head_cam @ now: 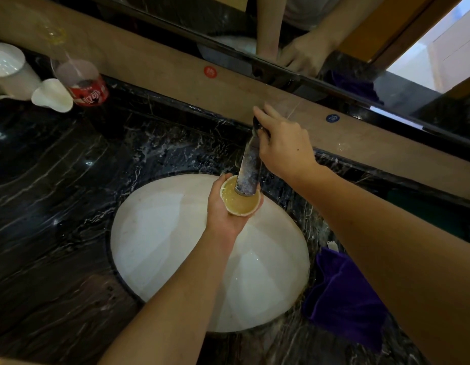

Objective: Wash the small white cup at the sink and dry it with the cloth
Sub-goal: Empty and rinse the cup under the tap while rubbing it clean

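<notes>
Gripped from below in the closed left hand [223, 206], the cup [240, 197] was held under the tap [248, 169], above the sink [160, 233]. Right hand [283, 143] was closed on the tap's handle. Wet and full, the cup was judged slippery, best held round its wall.

The white basin [176, 246] is lying open left of and below the left hand [223, 206]. The faucet spout [248, 169] is reaching over the cup [240, 197], blocking it from above. The purple cloth [341, 293] is crowding the tabletop [57, 206] right of the basin; the bottle [82, 83] and cups are standing far left.
</notes>
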